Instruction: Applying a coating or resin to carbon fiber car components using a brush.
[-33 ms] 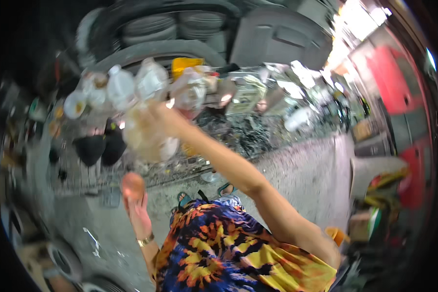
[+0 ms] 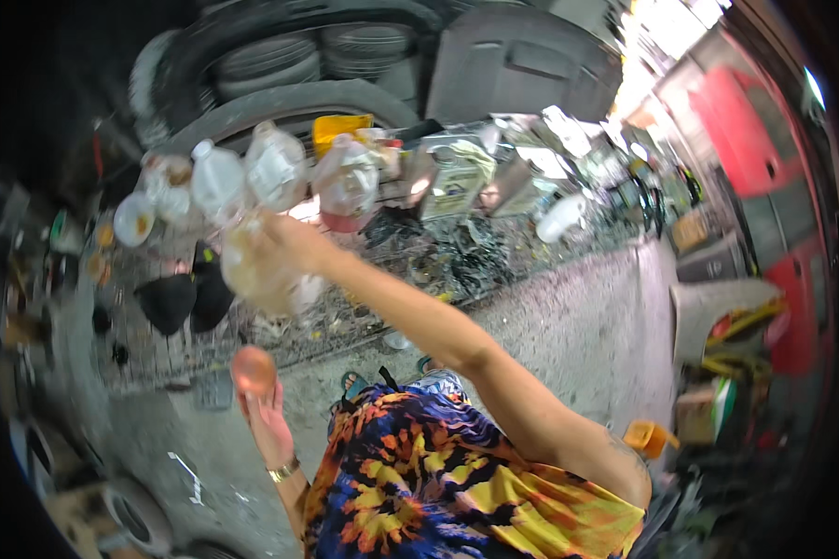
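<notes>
My left hand (image 2: 268, 415), below the bench's front edge, is closed around the lower part of a round reddish-orange cup-like thing (image 2: 254, 369); what is inside it cannot be made out. Stretched out over the bench, my right hand (image 2: 278, 240) grips a translucent, yellowish plastic jug (image 2: 250, 278), smeared by motion. The jug hangs above and beyond the round thing, apart from it. Behind it on the bench stand a white plastic jug (image 2: 218, 182), a clear jug (image 2: 277, 170) and another with reddish liquid at its bottom (image 2: 347, 186).
A cluttered bench (image 2: 345, 321) bears two black cone-like pieces (image 2: 168, 303), crumpled black plastic (image 2: 471, 256), a white cylinder (image 2: 561, 219) and a metal can (image 2: 457, 177). Tires (image 2: 135, 512) lie at the lower left. Red panels (image 2: 746, 126) stand at the right.
The whole view has shifted slightly, with most things a little farther left and lower. Both hands keep their holds; the jug in my right hand is still blurred.
</notes>
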Tool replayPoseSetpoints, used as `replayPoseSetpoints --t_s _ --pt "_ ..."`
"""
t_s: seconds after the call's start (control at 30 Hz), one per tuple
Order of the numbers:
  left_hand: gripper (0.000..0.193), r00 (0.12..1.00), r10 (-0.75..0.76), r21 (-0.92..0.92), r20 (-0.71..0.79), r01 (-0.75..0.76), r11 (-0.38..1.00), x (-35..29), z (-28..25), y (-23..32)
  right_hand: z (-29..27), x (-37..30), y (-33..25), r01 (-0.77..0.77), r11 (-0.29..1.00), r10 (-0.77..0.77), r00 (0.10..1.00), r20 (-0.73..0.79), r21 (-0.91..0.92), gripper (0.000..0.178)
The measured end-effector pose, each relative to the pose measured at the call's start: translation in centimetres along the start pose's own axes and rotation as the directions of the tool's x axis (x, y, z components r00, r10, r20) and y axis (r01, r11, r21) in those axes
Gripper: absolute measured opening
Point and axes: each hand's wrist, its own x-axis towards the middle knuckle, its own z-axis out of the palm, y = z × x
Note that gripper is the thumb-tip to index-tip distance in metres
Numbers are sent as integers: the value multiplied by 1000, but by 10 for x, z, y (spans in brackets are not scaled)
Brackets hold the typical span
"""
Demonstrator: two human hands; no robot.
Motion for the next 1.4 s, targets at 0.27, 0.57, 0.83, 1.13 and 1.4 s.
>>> replayPoseSetpoints --t_s 0.27,0.57,0.83,1.13,1.4 --pt "53 974 -217 59 66 213 975 -28 5 -39 67 -5 71 -179 984 180 979 -92 19 19" --pt "49 931 -310 119 191 291 949 -16 41 -58 10 -24 57 -169 985 168 985 -39 -31 22" --pt "53 929 -246 229 278 185 956 -5 100 -94 -238 -266 164 -442 890 169 551 -817 -115 16" --pt "55 918 -297 201 261 249 947 -29 211 -197 -430 -349 312 -656 693 76 478 -875 -298 27" --pt "37 888 -317 107 333 299 948 -62 291 -283 -459 -330 316 -548 833 455 591 -666 83 20"
